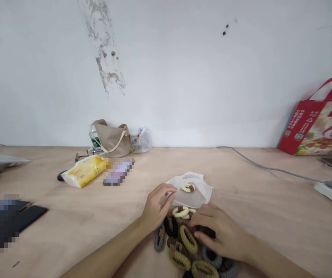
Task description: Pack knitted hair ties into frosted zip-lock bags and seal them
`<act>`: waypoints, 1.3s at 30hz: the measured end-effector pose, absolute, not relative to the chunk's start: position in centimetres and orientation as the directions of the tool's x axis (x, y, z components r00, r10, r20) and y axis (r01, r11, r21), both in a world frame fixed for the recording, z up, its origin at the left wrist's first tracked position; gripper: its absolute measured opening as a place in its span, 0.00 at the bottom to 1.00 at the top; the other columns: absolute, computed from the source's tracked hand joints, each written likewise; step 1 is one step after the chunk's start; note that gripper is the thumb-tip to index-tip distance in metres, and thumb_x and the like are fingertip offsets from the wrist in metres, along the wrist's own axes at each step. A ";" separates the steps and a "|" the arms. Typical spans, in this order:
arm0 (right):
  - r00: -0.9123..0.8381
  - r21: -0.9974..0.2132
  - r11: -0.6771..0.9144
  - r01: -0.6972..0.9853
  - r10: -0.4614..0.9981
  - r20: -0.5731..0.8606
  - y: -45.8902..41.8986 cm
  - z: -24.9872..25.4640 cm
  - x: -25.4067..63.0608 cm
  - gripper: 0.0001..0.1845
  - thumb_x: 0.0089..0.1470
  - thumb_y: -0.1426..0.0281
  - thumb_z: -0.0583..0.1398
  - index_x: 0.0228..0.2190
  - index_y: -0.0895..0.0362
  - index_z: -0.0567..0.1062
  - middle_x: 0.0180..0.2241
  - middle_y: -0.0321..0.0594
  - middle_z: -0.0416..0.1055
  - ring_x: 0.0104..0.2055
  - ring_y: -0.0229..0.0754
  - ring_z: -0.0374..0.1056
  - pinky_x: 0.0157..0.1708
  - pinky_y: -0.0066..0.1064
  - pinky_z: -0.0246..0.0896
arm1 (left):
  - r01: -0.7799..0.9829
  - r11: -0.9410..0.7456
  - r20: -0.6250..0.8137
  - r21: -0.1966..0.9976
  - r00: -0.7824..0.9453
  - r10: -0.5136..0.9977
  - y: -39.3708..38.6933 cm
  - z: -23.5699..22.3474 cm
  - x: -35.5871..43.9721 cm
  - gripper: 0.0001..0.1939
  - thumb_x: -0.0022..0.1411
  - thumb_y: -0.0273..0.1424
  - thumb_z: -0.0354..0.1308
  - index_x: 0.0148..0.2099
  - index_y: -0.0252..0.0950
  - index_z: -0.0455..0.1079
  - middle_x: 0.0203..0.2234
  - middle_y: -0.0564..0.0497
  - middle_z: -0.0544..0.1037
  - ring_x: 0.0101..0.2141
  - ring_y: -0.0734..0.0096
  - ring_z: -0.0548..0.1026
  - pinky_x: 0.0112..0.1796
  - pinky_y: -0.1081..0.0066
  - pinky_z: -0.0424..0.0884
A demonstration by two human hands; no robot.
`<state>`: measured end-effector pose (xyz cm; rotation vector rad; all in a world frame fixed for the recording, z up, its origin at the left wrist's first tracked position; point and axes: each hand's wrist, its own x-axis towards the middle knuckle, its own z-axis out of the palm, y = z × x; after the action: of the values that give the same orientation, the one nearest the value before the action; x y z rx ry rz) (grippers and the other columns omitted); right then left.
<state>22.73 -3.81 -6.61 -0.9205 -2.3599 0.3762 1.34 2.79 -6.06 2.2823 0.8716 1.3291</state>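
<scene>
The left hand [157,206] pinches the edge of a white plastic bag [196,197]! The right hand [221,235] lies open across the pile of hair ties [188,239]!

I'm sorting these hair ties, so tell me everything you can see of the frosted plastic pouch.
The frosted plastic pouch is thin, translucent and whitish, with a crinkled edge and faint printing near the top. It lies nearly flat on the plywood table, above the hair tie pile. A cream-and-brown hair tie rests on it, and the left hand's fingertips touch its edge.
</scene>
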 end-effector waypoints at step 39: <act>-0.253 -0.296 0.718 0.630 0.550 0.796 -2.5 -8.1 23.8 0.13 0.60 0.75 0.53 0.45 0.53 0.70 0.41 0.45 0.69 0.42 0.42 0.71 0.39 0.31 0.70 | 0.304 -0.819 0.728 0.486 0.378 0.572 3.1 -6.1 1.3 0.07 0.64 0.25 0.52 0.37 0.36 0.70 0.33 0.49 0.77 0.36 0.68 0.76 0.39 0.69 0.72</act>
<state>23.78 -2.45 -8.12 -0.9096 -1.9248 -0.1006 1.34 3.05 -6.08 2.3699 0.7747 1.4155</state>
